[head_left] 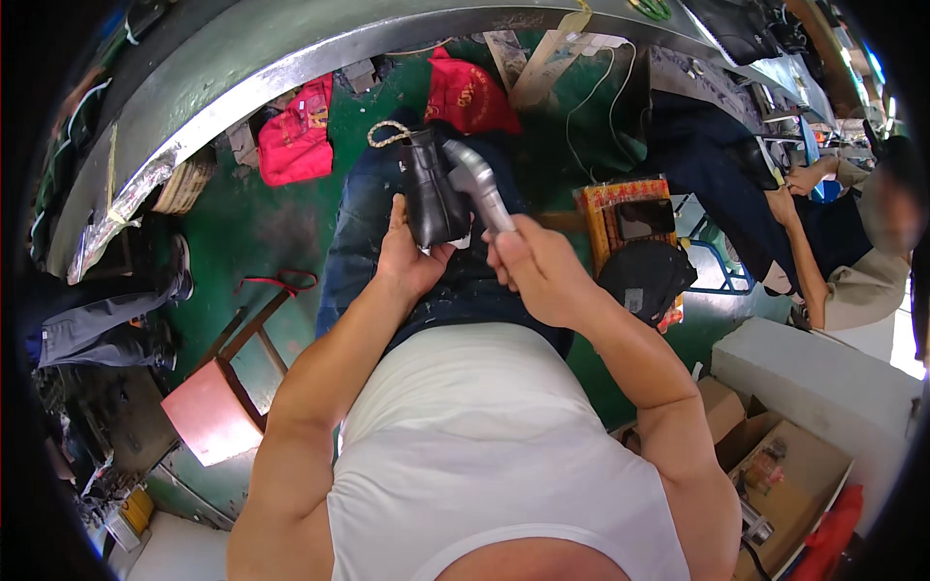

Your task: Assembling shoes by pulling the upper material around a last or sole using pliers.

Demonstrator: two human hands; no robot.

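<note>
My left hand (412,257) holds a black leather shoe (434,198) by its lower end, above my dark trousers. The shoe looks turned on its side, and a braided rope loop (389,134) shows at its far end. My right hand (542,271) is closed round the shaft of a metal hammer (489,198). The hammer's head is smeared by motion, close to the right of the shoe. I cannot tell whether the two touch. The palm side of my left hand is partly hidden beneath the shoe.
A metal-edged workbench (291,73) curves across the far side. Red bags (470,92) lie on the green floor. To the left stands a pink-seated stool (215,412). A black cap (644,281) and a phone (646,220) rest at right, near a seated co-worker (862,252). Boxes (790,465) stand lower right.
</note>
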